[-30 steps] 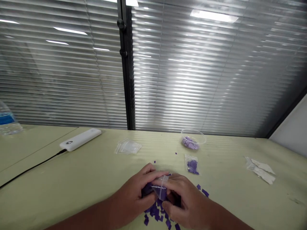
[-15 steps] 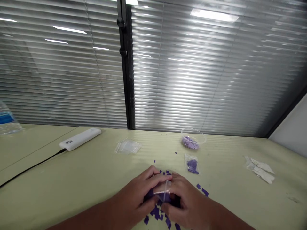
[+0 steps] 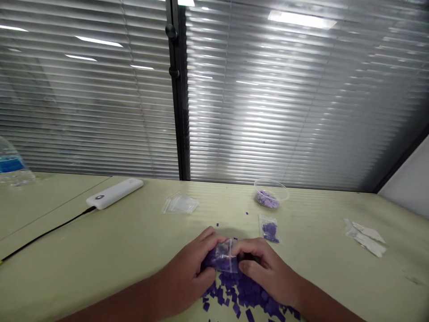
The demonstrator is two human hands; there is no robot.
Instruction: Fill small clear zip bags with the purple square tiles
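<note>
Both of my hands meet near the table's front edge around a small clear plastic bag (image 3: 225,257) partly filled with purple pieces. My left hand (image 3: 191,273) pinches the bag's left side with thumb and fingers. On the other side, my right hand (image 3: 268,270) has its fingers curled on the bag. Beneath and in front of the hands lies a heap of loose purple square pieces (image 3: 246,295) on the pale green table (image 3: 117,250).
A filled small bag of purple pieces (image 3: 269,230) and a clear cup with purple pieces (image 3: 270,194) lie beyond the hands. Empty clear bags (image 3: 180,204), a white power bank (image 3: 115,193) with a black cable, a water bottle (image 3: 11,166) and white paper scraps (image 3: 365,232) are also on the table.
The hands have lifted slightly and moved away from me with the bag, uncovering more of the purple heap below them.
</note>
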